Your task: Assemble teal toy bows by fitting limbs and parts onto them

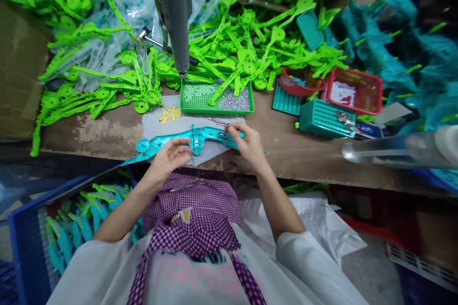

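A long turquoise plastic piece [168, 139], shaped like a toy gun half, lies across a grey cloth [211, 153] at the bench's front edge. An upright turquoise bracket [196, 140] stands at its middle. My left hand [172, 153] rests by the bracket, its fingers loosely stretched out and apart, touching the piece's near edge. Over the right part of the piece, my right hand [246, 143] is closed in a pinch on thin tweezers [217, 122], their tip pointing left. Beneath these fingers is a small metal part [222, 134], partly hidden.
A green tray [200, 95] with small metal pieces sits behind the cloth. Bright green plastic parts [246, 57] are heaped beyond it. A grey tool [179, 24] hangs above. Right stand teal baskets [322, 116] and a red basket [375, 93]. A clear tube [390, 148] juts in from the right.
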Tool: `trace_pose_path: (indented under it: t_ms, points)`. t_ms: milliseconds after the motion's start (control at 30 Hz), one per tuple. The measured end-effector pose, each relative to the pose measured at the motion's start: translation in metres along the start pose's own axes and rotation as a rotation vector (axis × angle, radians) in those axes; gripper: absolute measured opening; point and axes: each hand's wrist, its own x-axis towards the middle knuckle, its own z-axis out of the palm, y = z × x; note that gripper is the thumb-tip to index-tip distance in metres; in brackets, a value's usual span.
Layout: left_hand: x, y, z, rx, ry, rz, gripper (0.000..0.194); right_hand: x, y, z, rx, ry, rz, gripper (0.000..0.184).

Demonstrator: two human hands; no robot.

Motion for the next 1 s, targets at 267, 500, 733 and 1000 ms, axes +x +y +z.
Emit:
trace_pose_path:
  t_ms: [267, 500, 733, 1000]
  points:
    - [0.011, 0.001, -0.019, -0.37, 0.121, -0.354, 0.012, -0.011, 0.034, 0.027, -0.038, -0.007, -0.056, 0.026]
    - [0.05, -0.008, -0.003, -0.376, 0.109, -0.27, 0.016, -0.019, 0.028, 0.018, -0.128, 0.071, -0.22, 0.025]
    - [0.057, -0.017, 0.008, -0.312, 0.126, -0.161, 0.024, -0.042, -0.004, -0.027, -0.14, 0.075, -0.05, 0.031]
    - [0.056, -0.018, -0.001, -0.31, 0.022, -0.176, 0.036, -0.015, -0.004, 0.007, -0.539, -0.178, 0.022, 0.028]
